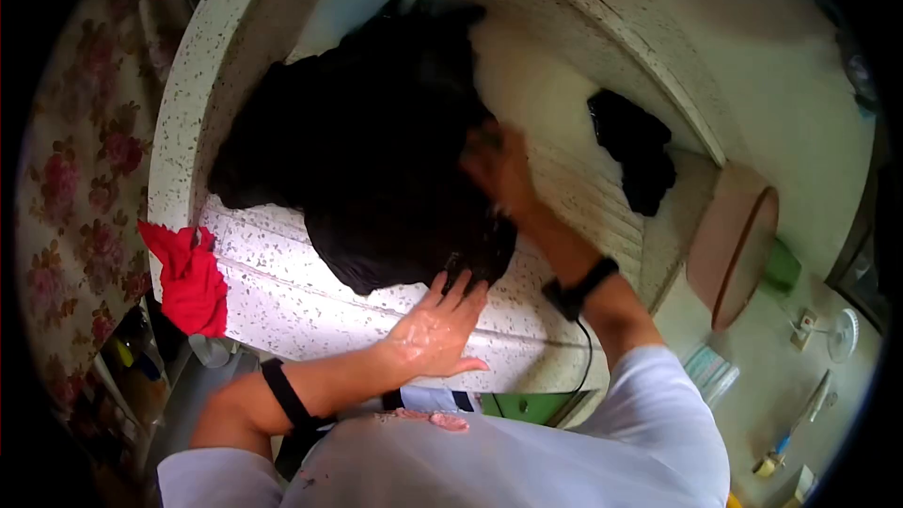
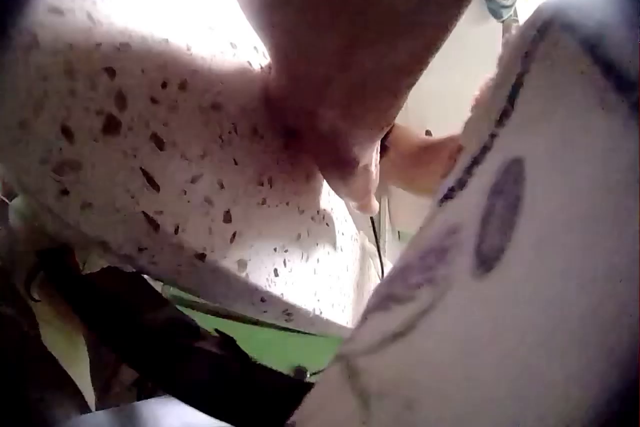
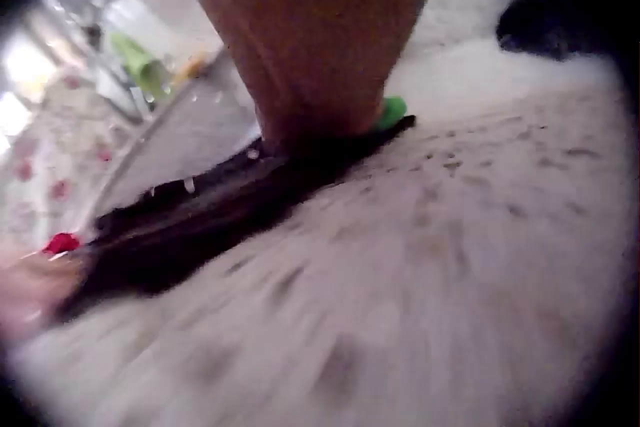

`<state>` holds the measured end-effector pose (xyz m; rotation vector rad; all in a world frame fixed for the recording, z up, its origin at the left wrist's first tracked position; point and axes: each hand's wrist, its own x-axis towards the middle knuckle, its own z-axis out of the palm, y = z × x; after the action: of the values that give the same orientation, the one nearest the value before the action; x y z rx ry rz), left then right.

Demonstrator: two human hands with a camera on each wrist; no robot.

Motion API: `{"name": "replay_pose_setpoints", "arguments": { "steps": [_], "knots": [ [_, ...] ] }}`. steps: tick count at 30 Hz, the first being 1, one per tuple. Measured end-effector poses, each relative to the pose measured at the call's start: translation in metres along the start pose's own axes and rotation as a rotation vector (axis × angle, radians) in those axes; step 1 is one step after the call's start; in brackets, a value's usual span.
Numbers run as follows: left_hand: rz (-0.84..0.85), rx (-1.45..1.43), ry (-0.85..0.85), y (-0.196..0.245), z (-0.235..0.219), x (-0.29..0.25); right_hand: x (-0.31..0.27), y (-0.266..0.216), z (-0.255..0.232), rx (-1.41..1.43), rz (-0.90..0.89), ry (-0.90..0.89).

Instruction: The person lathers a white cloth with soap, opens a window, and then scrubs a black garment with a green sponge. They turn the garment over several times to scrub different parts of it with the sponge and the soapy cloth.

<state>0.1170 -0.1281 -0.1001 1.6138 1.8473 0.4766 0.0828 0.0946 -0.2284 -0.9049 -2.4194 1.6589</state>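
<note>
A large dark wet cloth (image 1: 376, 132) lies bunched in a speckled stone basin (image 1: 273, 292). The left hand (image 1: 433, 329) rests with straight fingers on the cloth's near edge, its thumb out to the side and whitish suds on its back. At the cloth's right edge is the right hand (image 1: 499, 165), blurred, so its grip is unclear. In the right wrist view the dark cloth (image 3: 200, 227) stretches under the right hand (image 3: 315, 117), and a small green thing (image 3: 393, 112) shows beside it. The left wrist view shows part of the left hand (image 2: 340, 137) above the stone.
A smaller dark cloth (image 1: 635, 150) lies on the ridged slope at the right. Red cloth (image 1: 193, 282) hangs over the left rim. Beyond the basin's right side are a pink basin (image 1: 729, 245) and a green container (image 1: 781, 266). Floral fabric (image 1: 85, 169) hangs at the left.
</note>
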Motion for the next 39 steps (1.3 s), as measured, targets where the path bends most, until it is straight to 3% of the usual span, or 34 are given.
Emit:
{"name": "replay_pose_setpoints", "arguments": {
  "steps": [1, 3, 6, 7, 9, 11, 13, 15, 16, 17, 19, 20, 22, 23, 24, 25, 27, 29, 30, 33, 35, 37, 39],
  "knots": [
    [0.008, 0.008, 0.014, 0.0, -0.002, 0.002, 0.046, 0.016, -0.009, -0.632, -0.428, -0.01],
    [-0.016, -0.02, -0.055, 0.0, -0.005, 0.004, 0.083, -0.017, -0.021, -0.857, -0.214, -0.158],
    [0.01, -0.007, 0.023, -0.001, -0.001, -0.001, 0.023, -0.024, -0.027, -0.546, -0.464, -0.292],
    [0.014, -0.008, 0.038, -0.002, -0.001, -0.001, -0.024, -0.035, -0.032, -0.332, -0.346, -0.402],
    [0.032, -0.014, 0.042, -0.002, -0.001, 0.0, -0.113, -0.075, -0.051, -0.398, -0.509, -0.531],
    [0.033, -0.004, 0.041, -0.004, -0.004, 0.004, -0.109, -0.024, -0.048, -0.477, -0.326, -0.301],
    [0.022, -0.027, 0.081, -0.003, 0.001, 0.002, -0.025, 0.035, -0.03, -0.147, -0.224, -0.096],
    [-0.01, -0.034, 0.109, 0.001, -0.002, 0.005, 0.065, 0.018, -0.045, -0.781, -0.257, -0.198],
    [-0.024, 0.011, 0.121, 0.003, -0.009, 0.008, 0.089, 0.046, -0.065, -0.863, -0.387, -0.083],
    [-0.04, -0.012, -0.109, -0.001, -0.022, 0.02, 0.119, 0.07, -0.074, -0.936, -0.538, 0.041],
    [-0.072, -0.103, -0.566, -0.007, -0.05, 0.058, 0.137, 0.053, -0.098, -0.947, -0.569, 0.243],
    [-0.082, -0.185, -0.528, -0.019, -0.054, 0.075, 0.13, 0.049, -0.107, -0.959, -0.564, 0.337],
    [-0.205, 0.086, -0.119, -0.048, -0.017, 0.113, 0.118, 0.073, -0.092, -1.148, -0.23, 0.42],
    [-0.296, 0.138, -0.042, -0.065, -0.003, 0.133, 0.115, 0.08, -0.08, -1.233, -0.056, 0.462],
    [-0.382, 0.188, 0.035, -0.073, 0.003, 0.147, 0.118, 0.072, -0.062, -1.135, -0.1, 0.271],
    [-0.386, 0.164, 0.0, -0.07, -0.001, 0.148, 0.111, 0.049, -0.044, -0.906, -0.215, 0.102],
    [-0.396, 0.1, -0.082, -0.055, -0.011, 0.136, 0.088, -0.012, -0.022, -0.282, -0.42, -0.246],
    [-0.268, 0.091, -0.132, -0.041, -0.013, 0.108, 0.065, -0.028, -0.03, -0.418, -0.53, -0.341],
    [-0.2, 0.094, -0.163, -0.036, -0.014, 0.088, 0.053, -0.031, -0.032, -0.481, -0.583, -0.38],
    [-0.003, 0.152, -0.107, -0.04, -0.011, 0.019, 0.019, -0.029, -0.063, -1.013, -0.143, -0.35],
    [0.088, 0.13, 0.117, -0.057, -0.019, -0.016, 0.012, -0.01, -0.072, -0.919, -0.265, -0.296],
    [0.018, -0.028, 0.205, -0.062, -0.049, -0.041, 0.022, 0.019, -0.061, -0.742, -0.335, -0.231],
    [-0.074, -0.238, 0.439, -0.067, -0.059, -0.053, 0.056, 0.046, -0.038, -0.476, -0.353, -0.16]
  ]
}}
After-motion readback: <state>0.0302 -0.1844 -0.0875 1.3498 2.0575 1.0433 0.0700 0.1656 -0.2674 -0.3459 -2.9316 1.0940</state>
